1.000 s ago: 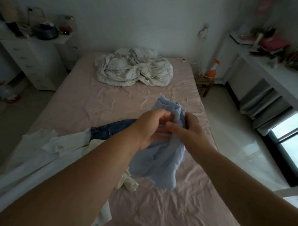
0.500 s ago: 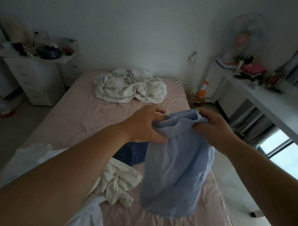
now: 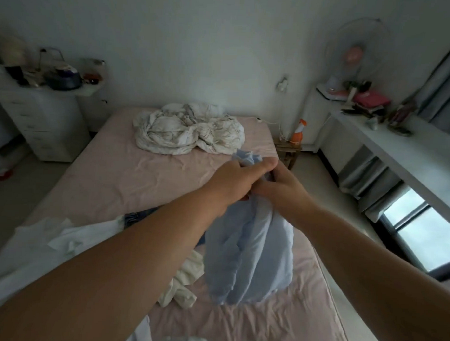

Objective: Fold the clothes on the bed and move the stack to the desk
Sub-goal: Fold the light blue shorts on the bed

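Observation:
A light blue garment point(image 3: 251, 250) hangs bunched above the pink bed point(image 3: 132, 177), held at its top edge by both hands. My left hand point(image 3: 240, 181) grips the bunched top from the left. My right hand point(image 3: 282, 190) grips it from the right, touching the left hand. Under my left arm lie dark blue jeans point(image 3: 137, 217), a white garment point(image 3: 58, 243) and a cream garment point(image 3: 185, 281). The white desk point(image 3: 398, 151) runs along the right wall.
A crumpled white duvet point(image 3: 187, 129) lies at the head of the bed. A white drawer unit point(image 3: 42, 118) with clutter stands at the left. On the desk's far end sit a fan point(image 3: 355, 57) and books. An orange spray bottle point(image 3: 298, 133) rests on a small stool.
My hands were apart holding the blue garment's top spread open; now they have come together, and the garment hangs bunched and narrower.

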